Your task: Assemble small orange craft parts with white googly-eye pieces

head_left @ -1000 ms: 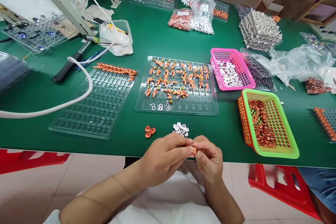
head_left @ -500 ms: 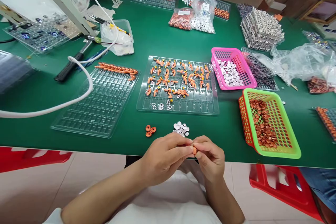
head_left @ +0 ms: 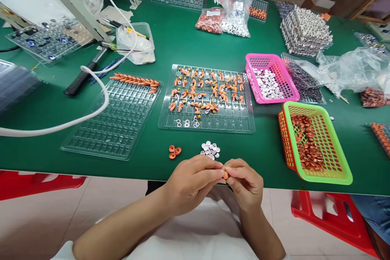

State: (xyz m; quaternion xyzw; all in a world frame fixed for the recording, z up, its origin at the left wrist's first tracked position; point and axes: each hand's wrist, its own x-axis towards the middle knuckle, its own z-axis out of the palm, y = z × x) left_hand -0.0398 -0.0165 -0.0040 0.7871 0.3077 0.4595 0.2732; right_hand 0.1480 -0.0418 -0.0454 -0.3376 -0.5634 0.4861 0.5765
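At the lower centre of the frame, the left hand (head_left: pixel 190 185) and right hand (head_left: pixel 247 185) meet, fingertips pinching a small orange piece (head_left: pixel 226 175) by the near edge of the green counter (head_left: pixel 195 50). Just above lie white discs (head_left: pixel 210 149), with a few orange discs (head_left: pixel 172 155) to their left. A clear compartment tray (head_left: pixel 213 122) bearing orange parts (head_left: pixel 193 85) occupies the centre. Toward the right, a pink basket (head_left: pixel 276 100) holds white pieces (head_left: pixel 268 85); below it, a lime-green basket (head_left: pixel 330 179) holds copper-coloured discs (head_left: pixel 309 148). A black-handled hammer (head_left: pixel 81 80) rests at upper left.

Bright, even indoor light; edges stretched.
Glare streaks the left-hand clear tray (head_left: pixel 102 132); soft shade lies below the pink basket (head_left: pixel 283 77); the upper right corner blurs; the pinched orange piece (head_left: pixel 226 175) lacks crisp detail.
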